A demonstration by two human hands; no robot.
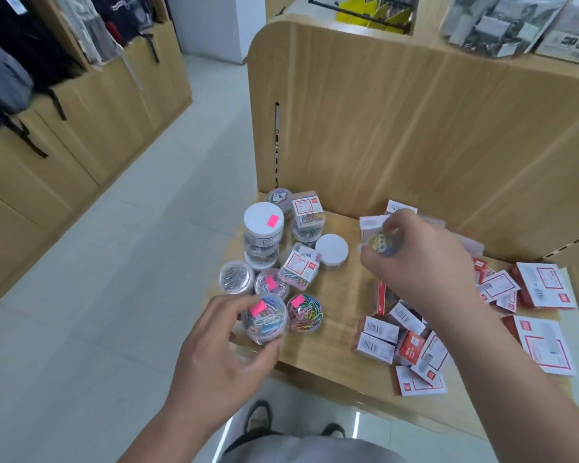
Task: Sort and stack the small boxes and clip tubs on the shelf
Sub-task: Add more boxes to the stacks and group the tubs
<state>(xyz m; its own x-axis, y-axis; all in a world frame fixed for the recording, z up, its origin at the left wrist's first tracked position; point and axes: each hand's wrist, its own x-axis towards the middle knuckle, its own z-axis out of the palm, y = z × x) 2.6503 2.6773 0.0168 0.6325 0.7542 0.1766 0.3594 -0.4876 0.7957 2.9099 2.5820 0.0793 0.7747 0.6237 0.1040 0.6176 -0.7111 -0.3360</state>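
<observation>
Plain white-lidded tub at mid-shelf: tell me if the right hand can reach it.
Probably reachable: the plain white-lidded tub stands uncovered beside the right hand, but that hand already grips a clip tub.

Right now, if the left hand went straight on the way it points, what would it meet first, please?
Probably the tub of coloured clips beside the held tub in the left hand; they look nearly touching. Depth is unclear, so it could be the clear box just beyond.

At nine o'clock on the light wooden shelf (341, 295), round clear plastic clip tubs (264, 225), some stacked; at three o'clock, small red-and-white cardboard boxes (378, 342), heaped.
</observation>
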